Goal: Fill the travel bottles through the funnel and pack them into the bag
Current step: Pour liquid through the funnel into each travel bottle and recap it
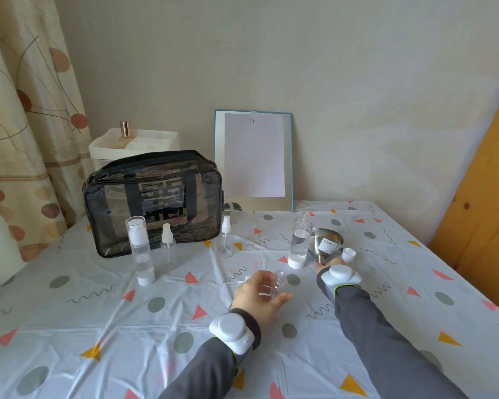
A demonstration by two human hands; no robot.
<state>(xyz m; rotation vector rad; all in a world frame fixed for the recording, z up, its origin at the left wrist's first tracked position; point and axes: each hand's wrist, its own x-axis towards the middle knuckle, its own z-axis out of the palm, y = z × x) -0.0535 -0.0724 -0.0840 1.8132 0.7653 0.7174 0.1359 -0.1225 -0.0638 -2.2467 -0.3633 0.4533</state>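
Early stage: left hand [255,296] grips 1 uncapped bottle [279,279]; right hand [322,267], at 2 o'clock, pinches the funnel [324,240]. The bag [153,197] at 11 o'clock looks unpacked.

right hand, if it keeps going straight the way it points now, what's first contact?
The steel funnel: the right hand is right at its spout, contact unclear. Just behind stands the tall uncapped bottle, probably next. The left hand, holding the small open bottle, is off that line.
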